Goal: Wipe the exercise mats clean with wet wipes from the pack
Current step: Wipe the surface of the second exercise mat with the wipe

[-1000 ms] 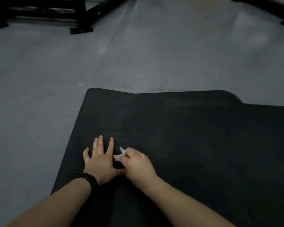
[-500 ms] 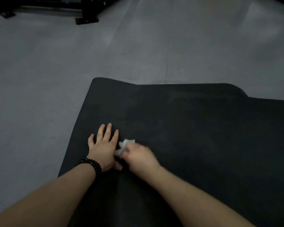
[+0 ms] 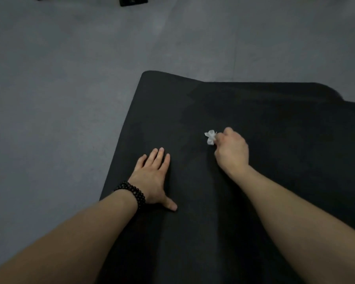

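The right hand (image 3: 232, 152) has slid the bunched wet wipe (image 3: 210, 137) rightward, away from the flat, open left hand (image 3: 152, 177) bracing the mat (image 3: 275, 140). Soft, limp wipe; pinch it bunched.

Exercise mat (image 3: 254, 181): black, matt, rubber- or foam-like sheet with a smooth, faintly grained face; its far edge lifts in a soft curl. Wet wipe (image 3: 210, 137): thin white non-woven cloth, crumpled, pinched in the right hand (image 3: 232, 152). Bracelet (image 3: 134, 193): small dark round beads with a slight sheen, on the left wrist. Floor (image 3: 70, 89): grey, matt, smooth, with pale dull reflections.
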